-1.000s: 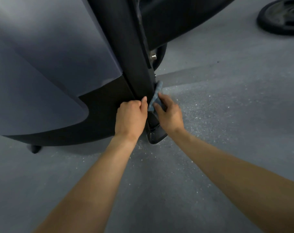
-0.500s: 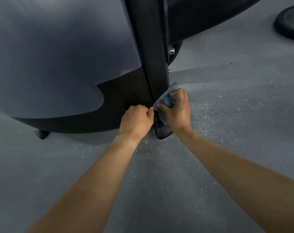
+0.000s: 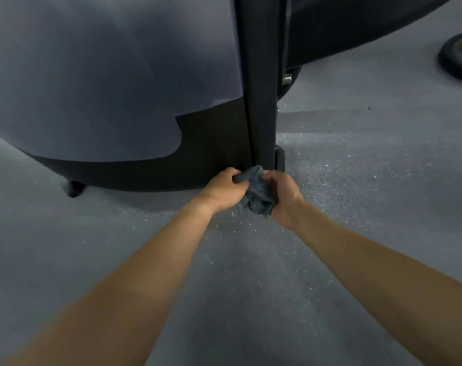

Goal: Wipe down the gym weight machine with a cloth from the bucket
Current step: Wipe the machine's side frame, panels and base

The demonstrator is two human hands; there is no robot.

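Observation:
The weight machine fills the top of the head view: a grey shroud panel (image 3: 98, 83) over a black lower casing (image 3: 211, 143), with a black upright post (image 3: 261, 83) running down to the floor. A crumpled blue-grey cloth (image 3: 259, 191) is bunched just in front of the post's foot. My left hand (image 3: 223, 190) grips the cloth's upper left edge. My right hand (image 3: 284, 194) clutches its right side. Both hands are just clear of the machine. No bucket is in sight.
Speckled grey rubber floor (image 3: 356, 180) spreads all around. A black weight plate (image 3: 459, 56) lies on the floor at the far right. A small black machine foot (image 3: 74, 188) rests on the floor at the left. A bolt (image 3: 286, 78) shows beside the post.
The cloth came off the side of the post and is now gathered between both hands at its base. My left hand, earlier a bare fist, has taken hold of the cloth.

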